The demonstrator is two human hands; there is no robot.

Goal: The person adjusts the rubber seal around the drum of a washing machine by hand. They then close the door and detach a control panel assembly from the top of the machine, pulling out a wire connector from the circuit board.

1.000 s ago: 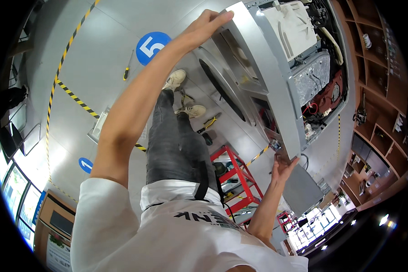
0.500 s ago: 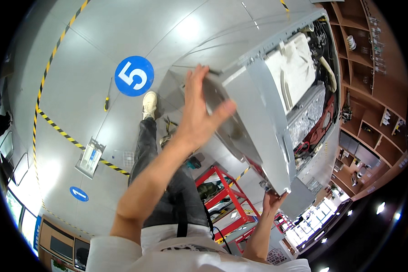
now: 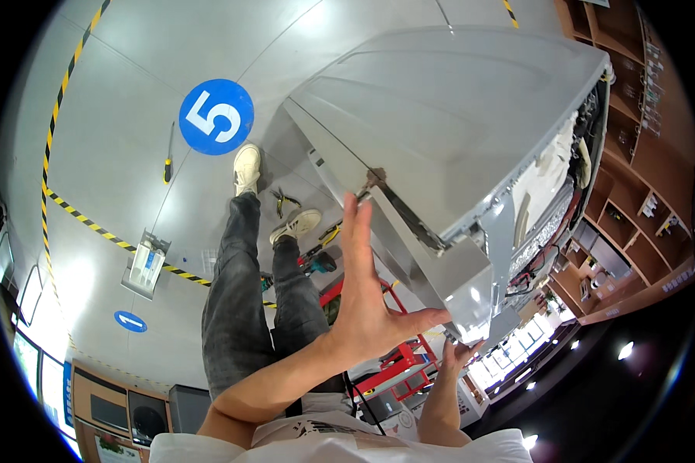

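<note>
A large grey sheet-metal appliance (image 3: 455,116) stands to my right, its inner parts exposed on one side. Along its near edge is a grey metal panel (image 3: 432,285) with a bent, shiny end. My left hand (image 3: 363,309) is spread wide beside this panel. Its fingers point up along the panel's edge, and the thumb reaches to the shiny end; whether it touches is hard to tell. Below the panel's near corner, my right hand (image 3: 457,355) has its fingers closed around the lower edge. Part of that grip is hidden by the panel.
On the floor lie a screwdriver (image 3: 168,158), pliers (image 3: 284,201) and a cordless drill (image 3: 320,264). A red metal trolley (image 3: 401,370) stands close by my legs. Farther left is a grey metal-and-white part (image 3: 148,262). Brown shelving (image 3: 633,185) lines the right.
My left hand has come nearer along the panel toward its shiny end. My right hand stays at the corner. The view has shifted, showing more of the appliance's broad grey face.
</note>
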